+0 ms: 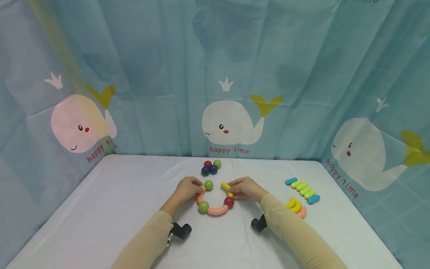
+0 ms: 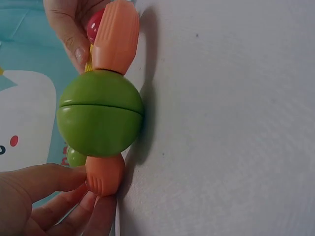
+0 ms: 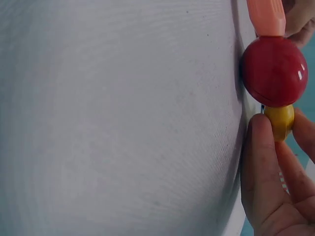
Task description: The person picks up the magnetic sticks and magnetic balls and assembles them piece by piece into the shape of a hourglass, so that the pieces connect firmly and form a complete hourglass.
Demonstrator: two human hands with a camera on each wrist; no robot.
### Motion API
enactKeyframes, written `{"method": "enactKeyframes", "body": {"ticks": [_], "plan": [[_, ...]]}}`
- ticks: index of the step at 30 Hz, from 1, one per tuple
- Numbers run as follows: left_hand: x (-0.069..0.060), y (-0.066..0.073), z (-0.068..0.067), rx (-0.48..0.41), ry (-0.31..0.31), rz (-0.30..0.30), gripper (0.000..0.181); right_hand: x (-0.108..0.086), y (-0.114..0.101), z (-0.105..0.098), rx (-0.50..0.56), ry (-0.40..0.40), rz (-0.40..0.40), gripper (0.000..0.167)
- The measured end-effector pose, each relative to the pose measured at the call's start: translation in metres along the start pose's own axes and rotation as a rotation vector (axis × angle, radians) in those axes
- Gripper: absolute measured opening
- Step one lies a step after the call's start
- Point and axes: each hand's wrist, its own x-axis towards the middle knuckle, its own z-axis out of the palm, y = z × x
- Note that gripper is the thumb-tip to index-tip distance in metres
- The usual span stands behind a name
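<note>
A ring-like chain of toy balls and curved rods lies on the table. My left hand [image 1: 187, 188] pinches the orange curved rod [image 2: 105, 174] on its left side, between the upper green ball [image 1: 208, 185] and lower green ball [image 2: 100, 113]. Another orange curved rod [image 1: 217, 211] links the lower green ball to a red ball [image 3: 274, 71]. On the right, my right hand [image 1: 246, 189] grips the yellow curved rod [image 3: 280, 122], which touches the red ball. A gap separates the yellow rod's far end from the upper green ball.
Behind the ring sit blue balls [image 1: 209, 170], a red ball [image 1: 207, 163] and a green ball [image 1: 217, 163]. To the right lie a row of blue and yellow-green short rods [image 1: 301, 187], and yellow curved rods [image 1: 296, 206] beside an orange one [image 1: 302, 212]. A whale-print curtain [image 1: 161, 112] stands behind the white table [image 1: 100, 209].
</note>
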Motion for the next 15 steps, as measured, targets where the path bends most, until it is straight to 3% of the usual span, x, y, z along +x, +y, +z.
{"method": "enactKeyframes", "body": {"ticks": [15], "plan": [[-0.0022,0.0095,0.0089,0.067,-0.031,0.03,0.014,-0.0046,-0.0014,0.0003,-0.069,-0.048,-0.05,0.03]]}}
